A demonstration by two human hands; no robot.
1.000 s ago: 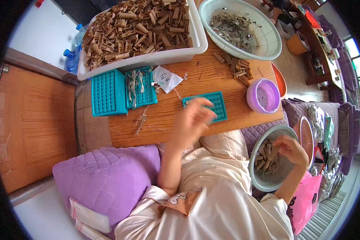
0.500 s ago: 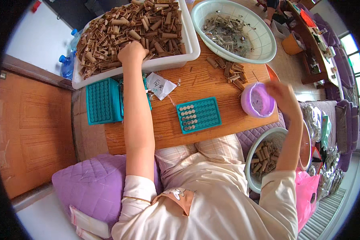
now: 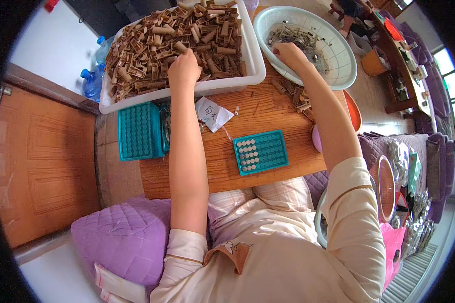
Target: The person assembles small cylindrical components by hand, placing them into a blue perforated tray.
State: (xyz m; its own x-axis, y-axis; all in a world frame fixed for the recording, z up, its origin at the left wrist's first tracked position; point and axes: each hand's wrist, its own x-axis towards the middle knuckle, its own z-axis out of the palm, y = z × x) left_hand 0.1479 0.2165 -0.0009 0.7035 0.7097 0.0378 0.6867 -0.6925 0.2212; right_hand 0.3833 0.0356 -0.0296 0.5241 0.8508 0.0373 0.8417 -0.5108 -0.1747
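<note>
left hand (image 3: 185, 69) reaches straight-armed over brown pieces (image 3: 149, 48), right hand (image 3: 291, 55) slants inward over the green basket (image 3: 339, 48) — both curl downward; whether fingers (image 3: 279, 48) pinch anything, i cannot tell.

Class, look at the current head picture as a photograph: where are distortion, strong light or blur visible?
Head view: black corners ring the fisheye image, and the brown wooden door looks skewed near its rim; head view: daylight whitens the bright multi-pane window; head view: the bare left hand and bare right hand show little motion blur.
</note>
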